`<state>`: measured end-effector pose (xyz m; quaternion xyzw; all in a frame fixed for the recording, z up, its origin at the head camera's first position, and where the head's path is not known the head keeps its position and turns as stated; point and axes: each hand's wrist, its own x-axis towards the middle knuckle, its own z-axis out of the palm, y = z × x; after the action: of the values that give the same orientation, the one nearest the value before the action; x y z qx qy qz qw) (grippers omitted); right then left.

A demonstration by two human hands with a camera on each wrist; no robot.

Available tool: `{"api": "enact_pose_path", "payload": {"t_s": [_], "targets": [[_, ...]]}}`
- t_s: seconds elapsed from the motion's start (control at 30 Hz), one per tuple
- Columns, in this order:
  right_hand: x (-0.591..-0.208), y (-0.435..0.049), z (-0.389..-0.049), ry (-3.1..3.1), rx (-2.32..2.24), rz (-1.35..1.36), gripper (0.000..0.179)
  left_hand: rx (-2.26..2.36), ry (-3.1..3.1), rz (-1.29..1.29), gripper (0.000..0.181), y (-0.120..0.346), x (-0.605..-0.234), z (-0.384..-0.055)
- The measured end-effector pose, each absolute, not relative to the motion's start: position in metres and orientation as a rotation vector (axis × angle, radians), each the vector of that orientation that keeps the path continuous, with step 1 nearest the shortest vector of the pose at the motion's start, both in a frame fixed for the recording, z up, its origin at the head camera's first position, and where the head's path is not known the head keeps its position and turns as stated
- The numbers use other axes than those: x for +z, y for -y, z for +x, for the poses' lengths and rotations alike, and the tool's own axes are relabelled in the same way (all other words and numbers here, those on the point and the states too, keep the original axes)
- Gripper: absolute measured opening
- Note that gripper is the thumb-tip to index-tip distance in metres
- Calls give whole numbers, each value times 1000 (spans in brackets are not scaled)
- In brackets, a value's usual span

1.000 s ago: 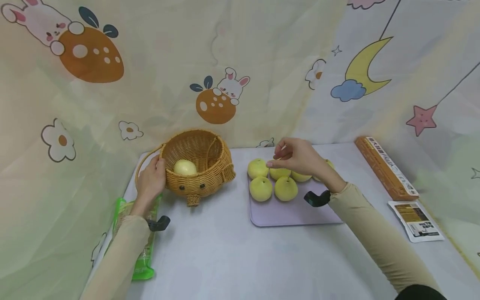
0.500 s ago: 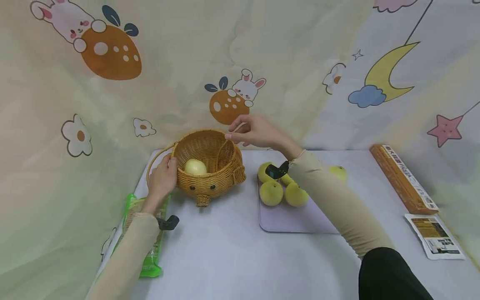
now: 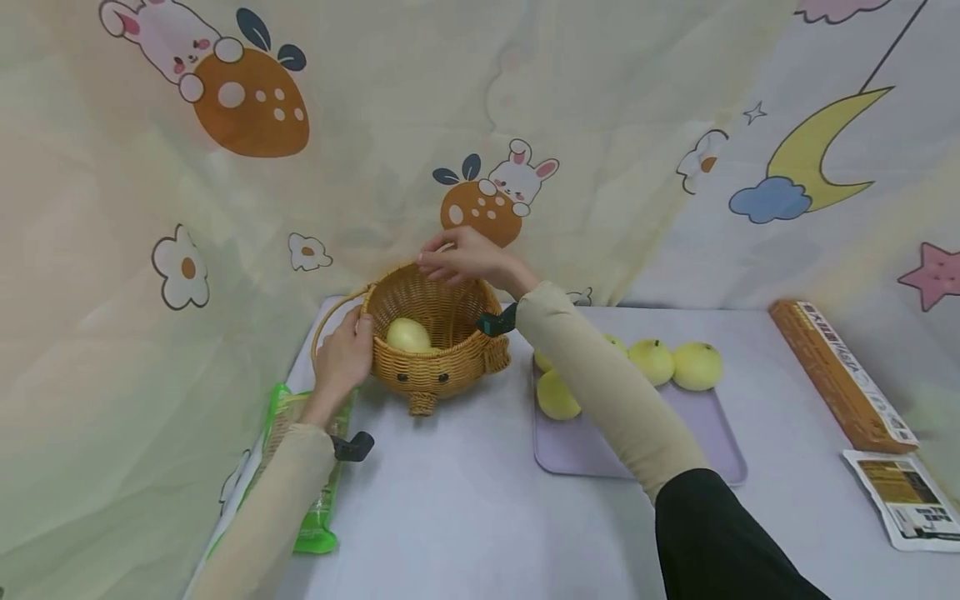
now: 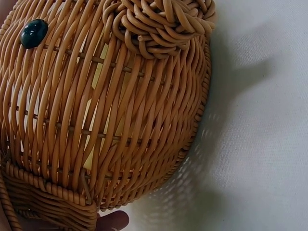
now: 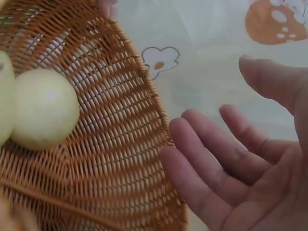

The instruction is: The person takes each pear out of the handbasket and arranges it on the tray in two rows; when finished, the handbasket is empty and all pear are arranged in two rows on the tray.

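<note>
A woven wicker basket [image 3: 450, 367] with an animal face stands at the back of the table, tilted forward. My left hand [image 3: 343, 358] grips it by its left side. A fingertip [image 4: 115, 220] shows under the basket's ear in the left wrist view. My right hand [image 3: 468, 257] is over the back rim, holding nothing, its fingers slightly bent and apart in the right wrist view. Inside the basket lie a pale yellow pear [image 5: 45, 108] and, beside it, another pale fruit [image 5: 6, 96] cut off by the frame edge.
Several yellow pears [image 3: 697, 367] sit on a lilac tray [image 3: 697, 425], partly behind my right sleeve. A green packet [image 3: 318, 525] lies under my left forearm. At the right are a brown box [image 3: 840, 375] and a flat pouch [image 3: 907, 500]. A printed cloth [image 3: 360, 125] hangs behind.
My right hand has moved left from above the tray to the basket's back rim. More pears on the tray's right are uncovered. The left hand still holds the basket; the head view has shifted.
</note>
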<state>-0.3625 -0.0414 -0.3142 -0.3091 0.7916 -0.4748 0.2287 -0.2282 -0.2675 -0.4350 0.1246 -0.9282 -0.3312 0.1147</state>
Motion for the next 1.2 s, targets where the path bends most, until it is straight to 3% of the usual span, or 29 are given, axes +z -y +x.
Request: {"api": "enact_pose_path", "payload": {"t_s": [0.43,0.7,1.2], "targets": [[-340,80,-387,-2124,-952,-720,63,-972,2694,373,69,266,-436,-231],[-358,96,-397,-1998,-827,-478,84,-975,2713,380,69,266,-436,-229],[-352,115,-388,-2038,-463,-589,95,-991,2724,402,70,265,-433,-230]]}}
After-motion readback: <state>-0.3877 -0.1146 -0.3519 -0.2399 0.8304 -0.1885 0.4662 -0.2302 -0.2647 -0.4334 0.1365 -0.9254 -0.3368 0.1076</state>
